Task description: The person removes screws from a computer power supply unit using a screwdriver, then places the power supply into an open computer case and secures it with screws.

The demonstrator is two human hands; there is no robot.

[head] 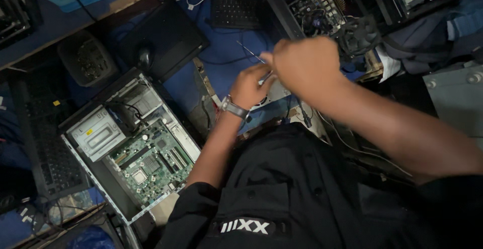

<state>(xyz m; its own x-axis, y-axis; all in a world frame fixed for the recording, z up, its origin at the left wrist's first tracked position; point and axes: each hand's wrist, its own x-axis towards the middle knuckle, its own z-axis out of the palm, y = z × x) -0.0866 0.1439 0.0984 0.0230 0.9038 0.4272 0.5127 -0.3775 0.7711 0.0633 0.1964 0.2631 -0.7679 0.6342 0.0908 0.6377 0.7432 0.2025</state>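
My left hand (250, 85), with a silver wristwatch (232, 107) on it, is closed on a grey metal computer part with a round fan grille (275, 93), held over a blue surface. My right hand (305, 63) is blurred, just above and right of the left hand, with its fingers curled. A thin metal rod (247, 50) sticks out up-left from its fingertips; I cannot tell what kind of tool it is. Both arms reach out from my black shirt (282, 188).
An open desktop case (100, 178) lies at lower left, showing a green motherboard (153, 161) and a silver drive (98, 135). Black keyboards lie at far left (48, 148) and top centre (236, 7). A second opened machine with a black fan (358, 35) lies top right.
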